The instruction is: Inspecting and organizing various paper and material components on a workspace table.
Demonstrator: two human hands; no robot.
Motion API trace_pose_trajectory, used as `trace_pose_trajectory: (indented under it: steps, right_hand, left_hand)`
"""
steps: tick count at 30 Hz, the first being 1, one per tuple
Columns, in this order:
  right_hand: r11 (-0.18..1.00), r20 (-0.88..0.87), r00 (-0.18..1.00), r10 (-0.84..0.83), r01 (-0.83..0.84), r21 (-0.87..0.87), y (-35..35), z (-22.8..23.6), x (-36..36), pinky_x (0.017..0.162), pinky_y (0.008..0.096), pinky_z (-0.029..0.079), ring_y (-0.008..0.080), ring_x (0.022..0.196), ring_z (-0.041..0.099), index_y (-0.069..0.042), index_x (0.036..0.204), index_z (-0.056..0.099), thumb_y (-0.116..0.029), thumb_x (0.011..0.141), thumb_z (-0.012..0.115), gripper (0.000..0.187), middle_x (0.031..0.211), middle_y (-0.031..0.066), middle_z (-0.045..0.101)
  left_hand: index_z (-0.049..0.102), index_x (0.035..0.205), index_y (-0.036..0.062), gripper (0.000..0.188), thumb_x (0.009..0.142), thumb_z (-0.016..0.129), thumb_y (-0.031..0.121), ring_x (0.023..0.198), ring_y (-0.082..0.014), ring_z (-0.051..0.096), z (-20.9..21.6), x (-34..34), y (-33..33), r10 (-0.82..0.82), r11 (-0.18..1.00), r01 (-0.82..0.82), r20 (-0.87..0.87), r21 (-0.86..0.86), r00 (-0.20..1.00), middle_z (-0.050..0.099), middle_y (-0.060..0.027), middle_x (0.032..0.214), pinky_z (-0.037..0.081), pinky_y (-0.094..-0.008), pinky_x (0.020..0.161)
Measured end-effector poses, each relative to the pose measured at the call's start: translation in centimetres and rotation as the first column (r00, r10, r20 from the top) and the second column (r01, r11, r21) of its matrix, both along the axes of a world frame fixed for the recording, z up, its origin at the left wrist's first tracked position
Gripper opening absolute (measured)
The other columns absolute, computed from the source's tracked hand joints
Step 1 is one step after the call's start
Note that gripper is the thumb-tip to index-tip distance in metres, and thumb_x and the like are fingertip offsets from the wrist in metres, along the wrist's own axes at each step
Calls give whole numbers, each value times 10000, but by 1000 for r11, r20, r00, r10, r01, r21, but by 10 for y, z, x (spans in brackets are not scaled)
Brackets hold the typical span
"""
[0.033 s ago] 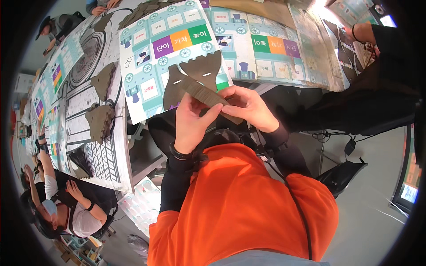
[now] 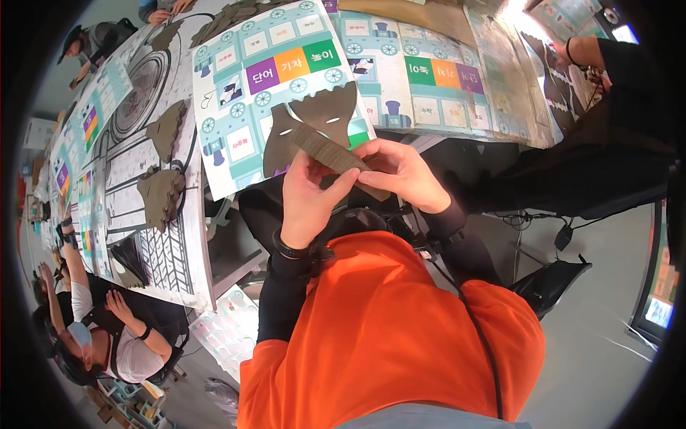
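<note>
Layered brown stack held at the near edge of the printed sheet, both hands on it. Left hand grip pinches its middle, just off the sheet's near edge; right hand grip clasps nearer the lower end, by the sheet's near-right corner. Long axis slants: far-left end over brown cutouts on the sheet, near-right end past it.

Tables on a grey floor
A bright light glares by the right table's far edge.
</note>
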State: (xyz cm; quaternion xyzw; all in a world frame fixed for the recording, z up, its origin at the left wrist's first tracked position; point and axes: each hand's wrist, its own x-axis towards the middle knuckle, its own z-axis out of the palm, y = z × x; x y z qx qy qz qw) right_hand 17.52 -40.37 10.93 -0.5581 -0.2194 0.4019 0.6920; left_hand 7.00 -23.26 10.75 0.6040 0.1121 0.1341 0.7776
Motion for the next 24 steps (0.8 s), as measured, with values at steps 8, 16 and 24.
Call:
trace_pose_trajectory:
  steps: [8, 16, 24]
  right_hand:
    - [997, -41, 999, -4, 7, 75, -3, 0, -4, 883, 261, 509, 92, 973, 619, 9, 1200, 648, -11, 876, 766, 345, 1065, 18, 638]
    - [992, -99, 994, 56, -44, 122, -7, -12, -4, 865, 260, 507, 92, 945, 615, 3, 1177, 659, 13, 848, 762, 345, 1037, 13, 632]
    - [999, -141, 990, 32, -26, 47, -6, -11, -2, 866, 263, 514, 88, 945, 624, -8, 1146, 670, 13, 846, 760, 314, 1036, 12, 637]
  left_hand:
    - [581, 1231, 5, 363, 910, 746, 48, 1023, -141, 660, 15, -7, 4, -49, 997, 46, 58, 61, 997, 689, -48, 1124, 513, -294, 918]
    - [683, 1182, -29, 362, 1084, 515, 277, 925, -153, 691, 23, -8, 23, -36, 983, 34, -11, -178, 999, 727, -113, 1080, 560, -297, 852]
    - [704, 1096, -51, 401, 1096, 462, 269, 900, -165, 702, 25, -7, 27, 63, 977, -53, -40, 209, 997, 726, -139, 1129, 584, -299, 745]
